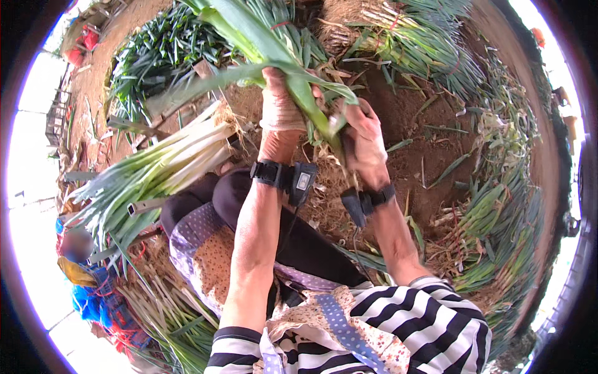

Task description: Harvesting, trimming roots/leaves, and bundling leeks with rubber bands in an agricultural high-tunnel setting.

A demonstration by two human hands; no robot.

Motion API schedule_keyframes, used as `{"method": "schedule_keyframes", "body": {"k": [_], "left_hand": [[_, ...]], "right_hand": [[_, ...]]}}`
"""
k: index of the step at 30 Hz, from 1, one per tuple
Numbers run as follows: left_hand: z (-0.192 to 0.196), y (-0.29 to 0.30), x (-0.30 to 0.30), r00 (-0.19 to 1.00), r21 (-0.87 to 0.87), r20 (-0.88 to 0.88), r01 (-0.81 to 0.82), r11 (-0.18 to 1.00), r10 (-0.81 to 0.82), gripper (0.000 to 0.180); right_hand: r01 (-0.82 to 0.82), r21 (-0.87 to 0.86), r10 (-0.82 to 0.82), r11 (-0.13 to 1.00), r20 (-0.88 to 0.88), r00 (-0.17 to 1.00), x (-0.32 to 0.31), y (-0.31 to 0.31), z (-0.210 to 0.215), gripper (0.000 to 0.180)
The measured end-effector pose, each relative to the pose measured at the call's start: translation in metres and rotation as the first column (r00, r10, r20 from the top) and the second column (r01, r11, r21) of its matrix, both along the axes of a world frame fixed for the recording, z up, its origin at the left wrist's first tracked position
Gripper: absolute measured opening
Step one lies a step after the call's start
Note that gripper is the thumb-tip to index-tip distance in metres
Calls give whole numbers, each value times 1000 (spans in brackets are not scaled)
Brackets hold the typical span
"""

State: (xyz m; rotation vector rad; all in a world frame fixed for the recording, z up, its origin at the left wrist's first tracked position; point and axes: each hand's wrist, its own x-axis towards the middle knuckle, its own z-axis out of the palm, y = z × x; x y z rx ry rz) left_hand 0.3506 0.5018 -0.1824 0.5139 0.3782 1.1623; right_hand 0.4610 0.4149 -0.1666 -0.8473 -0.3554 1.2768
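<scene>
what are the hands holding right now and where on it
Both hands hold one green onion stalk. The left hand is wrapped around its green leafy part; the right hand grips lower, near the pale end.

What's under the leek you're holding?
Under the leek, bare brown soil with dry trimmings shows. The left hand and right hand cover its lower stalk and the ground right beneath.

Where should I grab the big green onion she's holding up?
Grab the green onion on its firm round stalk, probably from the side, like the left hand wrapped around it. The floppy leaves above would likely bend. The right hand works lower down.
</scene>
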Motion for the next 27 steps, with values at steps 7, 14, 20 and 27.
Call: {"method": "schedule_keyframes", "body": {"k": [7, 14, 20, 27], "left_hand": [[7, 13, -1, 989, -148, -79, -134, 980, 124, 73], [27, 14, -20, 936, -193, -199, -329, 924, 292, 66], [28, 23, -36, 894, -141, -52, -448, 883, 445, 51], [28, 9, -10, 898, -263, -144, -441, 858, 417, 22]], "right_hand": [[-120, -336, 292, 934, 530, 796, 43, -136, -36, 24], [153, -900, 741, 409, 229, -632, 119, -298, -158, 20], [282, -955, 904, 90, -40, -426, 156, -328, -96, 43], [31, -569, 536, 822, 791, 295, 67, -154, -14, 20]]}}
